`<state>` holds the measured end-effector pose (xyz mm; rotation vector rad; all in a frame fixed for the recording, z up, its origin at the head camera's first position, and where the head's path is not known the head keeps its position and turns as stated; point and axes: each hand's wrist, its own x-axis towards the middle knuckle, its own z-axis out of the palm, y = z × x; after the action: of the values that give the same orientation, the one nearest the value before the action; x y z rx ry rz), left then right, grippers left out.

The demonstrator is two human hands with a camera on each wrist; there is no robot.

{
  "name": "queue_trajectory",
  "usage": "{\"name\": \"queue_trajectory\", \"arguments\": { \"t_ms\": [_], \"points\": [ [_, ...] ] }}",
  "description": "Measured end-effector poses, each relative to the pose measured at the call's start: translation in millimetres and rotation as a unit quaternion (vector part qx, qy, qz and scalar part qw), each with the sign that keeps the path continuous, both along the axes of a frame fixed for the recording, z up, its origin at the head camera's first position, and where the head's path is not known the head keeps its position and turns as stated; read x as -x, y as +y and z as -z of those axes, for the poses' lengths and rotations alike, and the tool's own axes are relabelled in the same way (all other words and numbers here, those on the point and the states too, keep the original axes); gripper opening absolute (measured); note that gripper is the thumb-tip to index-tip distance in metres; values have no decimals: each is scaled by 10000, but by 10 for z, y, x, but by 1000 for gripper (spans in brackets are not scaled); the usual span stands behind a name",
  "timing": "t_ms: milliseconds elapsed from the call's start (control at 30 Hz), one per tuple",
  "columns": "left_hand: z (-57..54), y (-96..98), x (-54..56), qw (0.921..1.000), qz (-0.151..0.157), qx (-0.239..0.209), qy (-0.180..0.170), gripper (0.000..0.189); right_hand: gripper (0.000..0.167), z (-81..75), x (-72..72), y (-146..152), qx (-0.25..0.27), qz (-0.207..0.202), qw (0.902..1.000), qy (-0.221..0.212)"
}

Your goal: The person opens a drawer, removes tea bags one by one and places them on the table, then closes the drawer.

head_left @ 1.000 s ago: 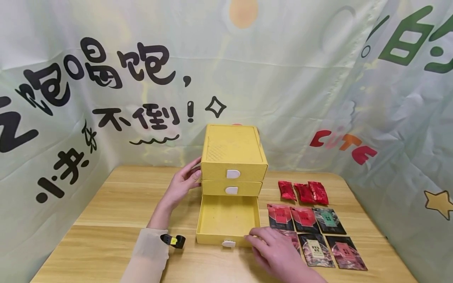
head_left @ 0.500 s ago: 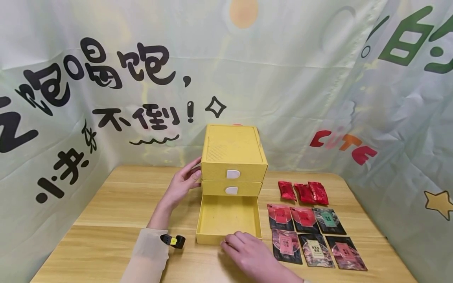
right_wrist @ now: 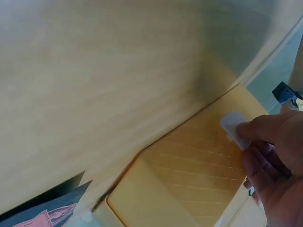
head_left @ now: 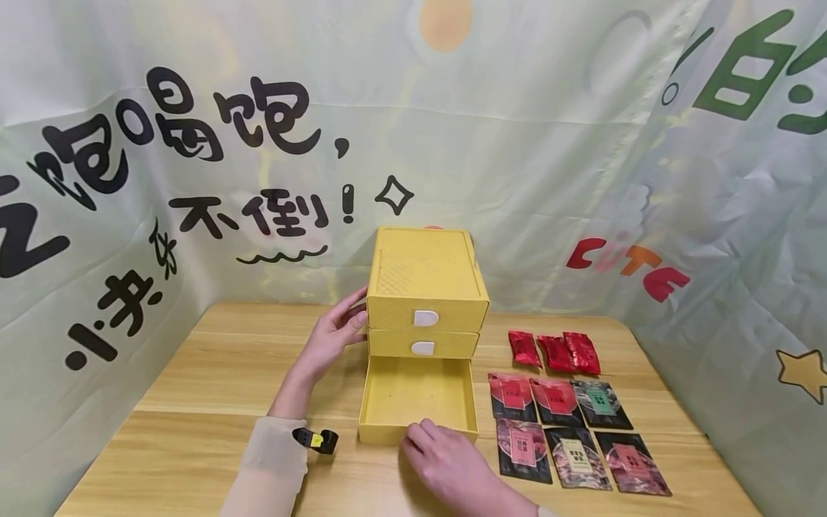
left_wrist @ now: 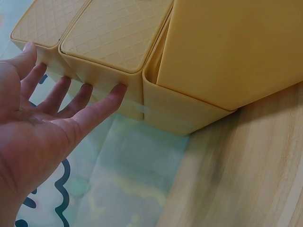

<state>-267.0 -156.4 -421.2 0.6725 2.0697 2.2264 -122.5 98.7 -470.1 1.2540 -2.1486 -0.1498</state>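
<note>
A yellow drawer cabinet (head_left: 426, 266) stands on the table with its bottom drawer (head_left: 413, 391) pulled out, nothing lying inside. My left hand (head_left: 328, 343) rests against the cabinet's left side; in the left wrist view its extended fingers (left_wrist: 97, 113) touch the side walls. At the drawer's front, my right hand (head_left: 449, 463) pinches the white drawer handle (right_wrist: 232, 124), thumb on its face and the other fingers curled near it. From the head view that handle is hidden behind the hand. Both upper drawers, with white handles, are closed.
Several flat dark sachets (head_left: 576, 458) lie in two rows to the right of the drawer. Behind them are red foil packets (head_left: 568, 353). A printed cloth (head_left: 530, 172) hangs around the wooden table (head_left: 194, 431). A black strap device (head_left: 316, 440) sits at the left sleeve.
My right hand has moved left from the drawer's front right corner to its handle, uncovering a sachet. The left hand stays at the cabinet's side.
</note>
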Motion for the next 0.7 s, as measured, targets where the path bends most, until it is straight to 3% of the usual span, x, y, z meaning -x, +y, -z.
{"name": "queue_trajectory", "arguments": {
  "t_ms": [200,700],
  "points": [
    [2,-10,11,10000,48,-10,15,57,45,-2,65,-15,-14,251,9997,1],
    [-9,4,3,10000,-1,41,43,56,37,11,179,-26,16,379,9993,-45]
  ]
}}
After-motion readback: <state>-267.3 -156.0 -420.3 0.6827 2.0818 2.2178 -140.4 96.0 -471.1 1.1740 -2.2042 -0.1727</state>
